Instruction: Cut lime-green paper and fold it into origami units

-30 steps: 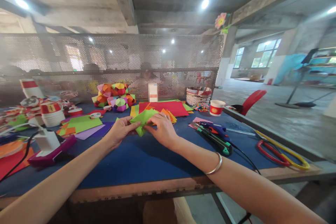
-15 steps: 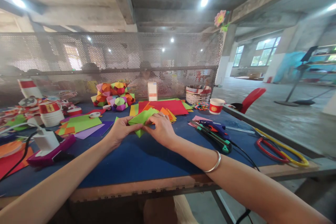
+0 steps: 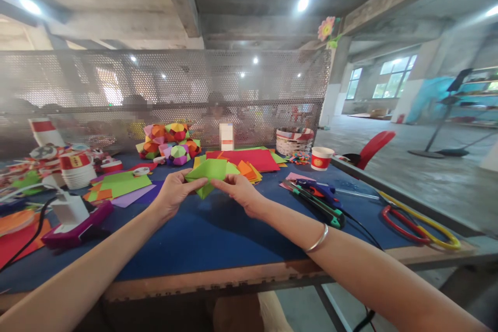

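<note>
A folded piece of light-green paper (image 3: 210, 170) is held up between both hands over the blue tabletop (image 3: 187, 244). My left hand (image 3: 175, 192) pinches its left side, thumb along the near face. On the right side, my right hand (image 3: 243, 192) is closed on the paper, its thumb close to the left thumb near the middle. A pointed flap hangs below the thumbs. Just behind lie small orange and yellow paper pieces (image 3: 249, 170) and large red sheets (image 3: 257, 158).
Colourful folded-paper balls (image 3: 178, 154) stand at the back. To the right lie a green-and-black cutter (image 3: 322, 206), scissors (image 3: 404, 224) and a paper cup (image 3: 321, 158). Leftward are green sheets (image 3: 126, 183), stacked cups (image 3: 78, 171) and a purple power strip (image 3: 78, 231). A perforated metal screen (image 3: 233, 83) rises behind.
The green paper has turned, showing a broader face toward me. My right fingers have moved down from its top edge, and the right thumb now lies along the front.
</note>
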`<state>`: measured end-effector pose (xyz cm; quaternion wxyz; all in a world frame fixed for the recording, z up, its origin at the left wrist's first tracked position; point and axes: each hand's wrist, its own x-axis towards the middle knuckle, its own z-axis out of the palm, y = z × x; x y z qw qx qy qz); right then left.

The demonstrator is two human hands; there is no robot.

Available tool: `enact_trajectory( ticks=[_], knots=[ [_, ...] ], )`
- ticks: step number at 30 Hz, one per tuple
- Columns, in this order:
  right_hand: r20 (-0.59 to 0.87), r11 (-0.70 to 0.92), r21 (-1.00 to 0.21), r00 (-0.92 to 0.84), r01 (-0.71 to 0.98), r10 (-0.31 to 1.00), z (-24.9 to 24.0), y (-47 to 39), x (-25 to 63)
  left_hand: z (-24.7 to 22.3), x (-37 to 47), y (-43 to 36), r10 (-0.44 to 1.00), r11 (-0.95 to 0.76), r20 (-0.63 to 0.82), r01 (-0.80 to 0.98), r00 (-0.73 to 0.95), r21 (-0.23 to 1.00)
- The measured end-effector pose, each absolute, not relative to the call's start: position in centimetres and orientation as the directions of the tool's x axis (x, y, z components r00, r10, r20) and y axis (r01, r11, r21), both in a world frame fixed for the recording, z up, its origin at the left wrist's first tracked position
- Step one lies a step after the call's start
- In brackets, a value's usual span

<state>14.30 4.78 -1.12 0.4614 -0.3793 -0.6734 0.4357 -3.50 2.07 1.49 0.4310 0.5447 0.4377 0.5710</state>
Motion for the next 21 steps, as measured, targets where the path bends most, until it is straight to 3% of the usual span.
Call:
enact_trajectory(
  ticks=[3, 7, 13, 21],
  knots=[
    [0.203, 0.21, -0.977, -0.367, -0.019, 0.908, -0.81, 4.21, 14.22, 1.46, -3.51, 2.05, 0.972, -0.234, 0.234, -0.032, -0.016, 0.972],
    [0.239, 0.197, -0.969, -0.369, -0.149, 0.898, -0.72, 4.0, 14.12, 1.48, -3.51, 2.03, 0.981, -0.195, 0.194, -0.065, -0.018, 0.979],
    [0.234, 0.209, -0.972, -0.349, -0.107, 0.907, -1.07, 4.48, 14.13, 1.91, -3.43, 1.93, 0.993, -0.12, 0.12, -0.128, -0.005, 0.985],
    [0.301, 0.288, -0.954, -0.323, -0.087, 0.897, -0.96, 4.33, 13.79, 2.09, -3.56, 1.86, 0.991, -0.131, 0.129, -0.17, -0.028, 0.977]
  ],
)
